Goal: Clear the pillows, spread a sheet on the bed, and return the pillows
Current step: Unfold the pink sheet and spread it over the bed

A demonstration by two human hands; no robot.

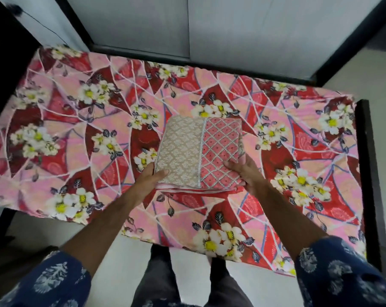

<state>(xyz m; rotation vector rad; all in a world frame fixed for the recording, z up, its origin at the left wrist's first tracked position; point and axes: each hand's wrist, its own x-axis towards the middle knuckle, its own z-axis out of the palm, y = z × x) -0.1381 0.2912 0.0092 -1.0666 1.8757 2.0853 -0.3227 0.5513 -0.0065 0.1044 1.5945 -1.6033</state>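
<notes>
Pale grey panelled wall [243,25] beyond the bed, split by a vertical seam, dark wooden bed frame [369,165] along the right and far edges, light glossy floor [125,258] below, soft even light

A dark wooden bed frame [369,173] runs along the right of the grip and behind it, beyond the far edge. Pale grey wardrobe doors [243,29] stand further back, above the grip. Light, glossy floor tiles [43,229] show below it, where dark grey trousers [161,273] appear between blue, white-printed sleeves [342,273].
</notes>
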